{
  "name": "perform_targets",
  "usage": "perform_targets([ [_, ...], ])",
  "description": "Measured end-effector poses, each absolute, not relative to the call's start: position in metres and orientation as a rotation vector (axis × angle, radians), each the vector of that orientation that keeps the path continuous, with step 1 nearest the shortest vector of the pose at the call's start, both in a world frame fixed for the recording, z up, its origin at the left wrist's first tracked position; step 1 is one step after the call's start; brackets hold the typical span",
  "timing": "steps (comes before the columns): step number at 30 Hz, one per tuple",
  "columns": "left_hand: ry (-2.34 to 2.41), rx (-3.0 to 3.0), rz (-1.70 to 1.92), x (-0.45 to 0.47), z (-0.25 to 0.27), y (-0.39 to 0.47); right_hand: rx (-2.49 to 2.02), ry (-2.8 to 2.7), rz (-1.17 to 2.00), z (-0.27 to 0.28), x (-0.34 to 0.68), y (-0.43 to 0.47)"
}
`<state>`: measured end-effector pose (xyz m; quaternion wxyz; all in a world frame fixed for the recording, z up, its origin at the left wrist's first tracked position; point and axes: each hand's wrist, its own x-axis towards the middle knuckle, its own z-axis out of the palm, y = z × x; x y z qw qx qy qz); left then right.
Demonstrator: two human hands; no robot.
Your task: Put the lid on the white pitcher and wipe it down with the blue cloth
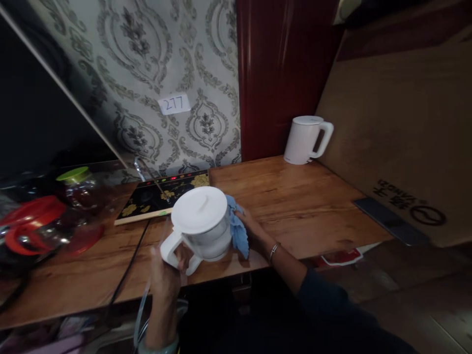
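A clear pitcher [208, 243] with a white lid and white handle is held up over the front edge of the wooden table. My left hand [165, 270] is wrapped round its handle. On the pitcher's right side, my right hand [252, 228] presses a blue cloth [239, 231] against the wall. The cloth hangs down past my fingers, which are partly hidden behind it. The lid sits on the pitcher, tilted slightly toward me.
Behind the pitcher lies a black induction cooker [162, 194] with gold flowers and lit red marks. A white kettle [304, 140] stands at the back right by a cardboard box [398, 123]. Leftward are a red-lidded glass pot [40, 216] and a green-lidded jar [79, 184]. A black cord [131, 265] crosses the wooden table [295, 206].
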<state>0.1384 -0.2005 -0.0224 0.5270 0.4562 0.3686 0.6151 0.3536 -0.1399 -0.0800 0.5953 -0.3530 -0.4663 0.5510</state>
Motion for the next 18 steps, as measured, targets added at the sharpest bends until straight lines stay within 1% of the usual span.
perform_targets([
  [3, 0.881, 1.145, 1.445, 0.137, -0.022, -0.199, -0.956, -1.344, 1.032, -0.088, 0.367, -0.134],
  [7, 0.904, 1.147, 1.447, 0.137, -0.021, -0.200, -1.215, -1.832, 0.531, -0.083, 0.391, -0.133],
  [10, 0.929, 1.134, 1.452, 0.137, -0.021, -0.200, -1.456, -2.026, 0.249, -0.073, 0.420, -0.134],
  [13, 0.929, 1.141, 1.451, 0.137, -0.022, -0.200, -1.701, -2.024, 0.048, -0.058, 0.455, -0.133],
  [15, 0.924, 1.154, 1.452, 0.138, -0.022, -0.200, -1.787, -1.898, -0.050, -0.049, 0.472, -0.133],
  [18, 0.912, 1.165, 1.464, 0.140, -0.019, -0.201, -1.708, -1.805, -0.123, -0.045, 0.470, -0.137],
])
